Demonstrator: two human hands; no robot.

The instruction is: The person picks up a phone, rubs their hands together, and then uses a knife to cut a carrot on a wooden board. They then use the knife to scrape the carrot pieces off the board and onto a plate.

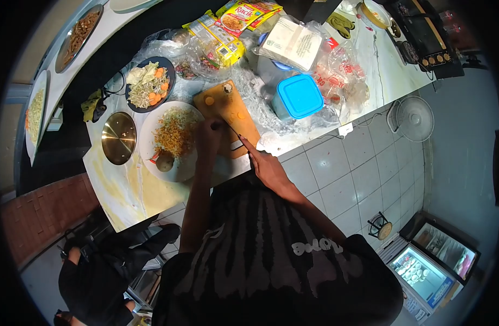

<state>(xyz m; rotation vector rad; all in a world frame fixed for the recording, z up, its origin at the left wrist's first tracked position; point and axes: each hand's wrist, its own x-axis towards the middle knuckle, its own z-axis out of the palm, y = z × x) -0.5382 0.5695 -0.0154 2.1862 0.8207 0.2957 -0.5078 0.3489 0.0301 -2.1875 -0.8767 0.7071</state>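
Observation:
A wooden cutting board (pixel 244 117) lies slantwise on the counter, with several thin orange slices, apparently carrot, on its upper half. My right hand (pixel 267 165) is closed around a knife (pixel 234 131) at the board's right edge, its thin dark blade angled up and left across the wood. Over the board's left side is my left hand (pixel 208 133), fingers curled closed; anything inside them is hidden. Beside it, left of the board, a large white plate (pixel 146 142) carries shredded pale vegetables and a heap of orange shreds. A small round dark bowl-like thing (pixel 165 161) rests on that plate.
A dark plate (pixel 135 105) of sprouts, cabbage and carrot stands behind, near a shiny metal plate (pixel 118 138). Yellow seasoning packets (pixel 241 19), plastic bags (pixel 342 76) and a blue-lidded container (pixel 300 96) crowd the back and right. Another person (pixel 100 266) is at lower left.

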